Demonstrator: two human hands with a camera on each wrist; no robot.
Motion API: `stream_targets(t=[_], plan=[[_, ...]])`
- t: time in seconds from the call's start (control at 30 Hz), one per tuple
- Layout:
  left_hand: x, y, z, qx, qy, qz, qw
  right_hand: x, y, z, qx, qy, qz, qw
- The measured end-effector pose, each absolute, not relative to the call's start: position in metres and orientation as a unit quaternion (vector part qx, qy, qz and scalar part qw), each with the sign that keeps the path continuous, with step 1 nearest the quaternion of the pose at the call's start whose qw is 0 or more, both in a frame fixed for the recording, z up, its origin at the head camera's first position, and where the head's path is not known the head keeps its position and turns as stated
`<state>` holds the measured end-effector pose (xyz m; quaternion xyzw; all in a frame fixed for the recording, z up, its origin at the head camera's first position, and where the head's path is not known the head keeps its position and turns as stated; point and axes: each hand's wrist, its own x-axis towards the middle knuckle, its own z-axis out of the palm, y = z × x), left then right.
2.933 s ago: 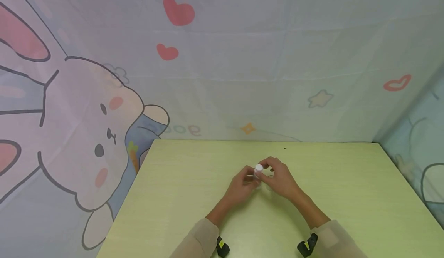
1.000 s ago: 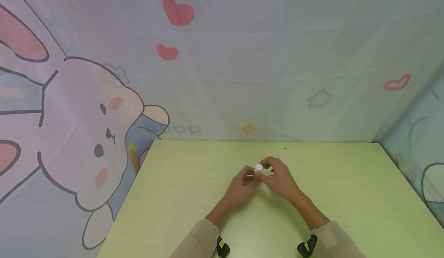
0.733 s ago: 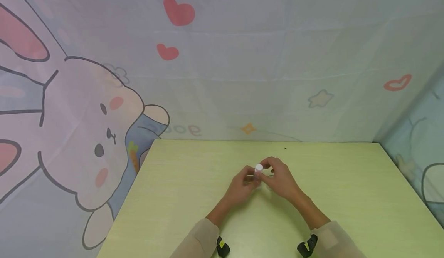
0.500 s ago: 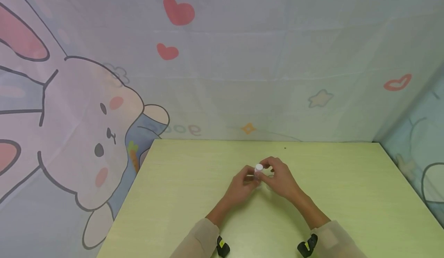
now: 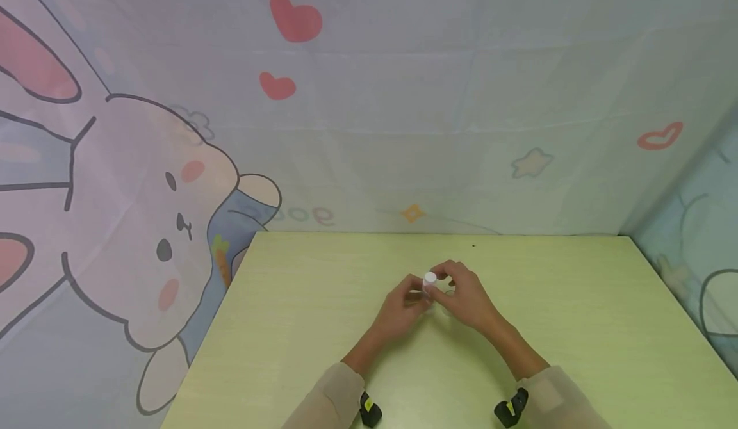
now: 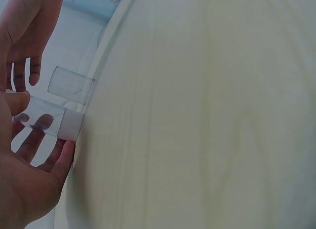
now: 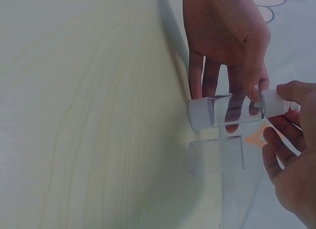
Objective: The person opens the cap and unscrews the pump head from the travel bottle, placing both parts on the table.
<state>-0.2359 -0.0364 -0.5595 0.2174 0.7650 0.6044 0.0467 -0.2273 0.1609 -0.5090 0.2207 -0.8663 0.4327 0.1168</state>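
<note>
A small clear bottle point(image 7: 219, 111) with a white base stands upright on the table, between both hands. My left hand point(image 5: 398, 312) holds its see-through body, with the thumb on one side and the fingers on the other. At the top, my right hand point(image 5: 471, 298) pinches the white cap point(image 5: 430, 278) between thumb and forefinger; its other fingers curl loosely beside it. A clear, tube-shaped cover point(image 7: 217, 155) stands on the table just right of the bottle, apart from it. In the head view the right hand partly hides this cover.
The pale wood-grain table point(image 5: 323, 275) ends at a printed cloth backdrop point(image 5: 380, 128) with a rabbit and hearts. A tiny dark speck point(image 5: 474, 246) lies near the table's far edge. Black straps with small devices sit at both sleeve cuffs.
</note>
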Motion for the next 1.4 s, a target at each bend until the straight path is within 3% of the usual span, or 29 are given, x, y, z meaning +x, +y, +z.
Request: stream_targets(t=[1.4], plan=[[-0.2347,-0.0355,-0.5589,0.215,0.763,0.608,0.043,-0.2262,0.1604,-0.5093,0.207,-0.856,0.461,0.107]])
